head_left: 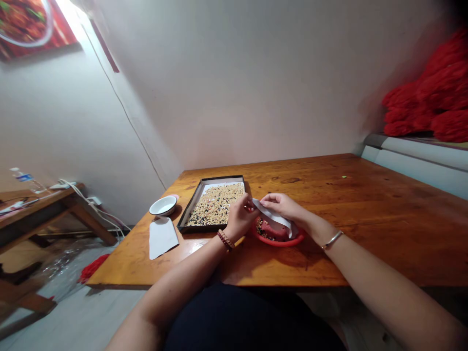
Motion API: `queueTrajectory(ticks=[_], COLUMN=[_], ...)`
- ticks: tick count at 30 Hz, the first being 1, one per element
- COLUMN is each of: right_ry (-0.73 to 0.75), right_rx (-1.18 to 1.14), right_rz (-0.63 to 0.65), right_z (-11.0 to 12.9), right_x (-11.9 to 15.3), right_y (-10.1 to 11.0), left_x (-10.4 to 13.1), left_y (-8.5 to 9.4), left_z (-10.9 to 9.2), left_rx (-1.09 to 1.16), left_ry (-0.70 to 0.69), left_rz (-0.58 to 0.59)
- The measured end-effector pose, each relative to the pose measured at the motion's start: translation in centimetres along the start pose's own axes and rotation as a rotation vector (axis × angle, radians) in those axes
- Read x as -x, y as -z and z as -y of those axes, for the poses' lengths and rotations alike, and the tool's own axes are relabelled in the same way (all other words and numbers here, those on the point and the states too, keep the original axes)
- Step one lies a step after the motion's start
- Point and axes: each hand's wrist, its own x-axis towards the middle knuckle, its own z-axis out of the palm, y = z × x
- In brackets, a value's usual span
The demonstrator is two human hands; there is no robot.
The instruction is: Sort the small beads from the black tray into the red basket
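Both hands' fingers (pixel 252 204) pinched shut — on white paper (pixel 276 218).

1. We are seated in what looks like a small eatery or home dining room, at a varnished orange-brown wooden table (pixel 365 219).
2. A red poster of a cooked dish (pixel 29 24) hangs on the plain white wall (pixel 237 87).
3. A second wooden table (pixel 40 204) stands left, holding a clear plastic water bottle (pixel 25 179).

Glossy varnished wood table (pixel 365 204), matt white paper (pixel 275 218), red plastic bowl (pixel 280 241)
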Motion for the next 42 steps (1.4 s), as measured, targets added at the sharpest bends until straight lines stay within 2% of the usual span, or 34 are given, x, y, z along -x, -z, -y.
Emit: queueTrajectory(ticks=[6,10,15,21,36,42], right_ry=[-0.047,-0.008,0.089,0.23,0.266,0.232], right_rx=[0.05,0.153,0.316,0.425,0.514,0.564], right_rz=[0.082,0.014,-0.09,-0.17,-0.111,-0.177], right_z=[0.1,0.3,0.5,-0.1,0.2,-0.1], right_x=[0.3,0.4,0.4,0.1,0.5,0.4], right_y=[0.2,0.6,1.0,1.1,0.9,0.6], left_x=[0.4,0.3,-0.1,-0.3,-0.4,-0.5], left_y=[-0.4,-0.3,0.5,0.7,0.6,0.8], left_z=[0.2,0.4,-0.4,-0.5,-0.2,-0.1], left_rx=[-0.045,0.012,0.089,-0.083,-0.123,-0.195], left_ry=[0.0,-0.001,-0.001,-0.151,-0.125,-0.153], left_rz=[0.001,-0.013,-0.038,0.121,0.126,0.074])
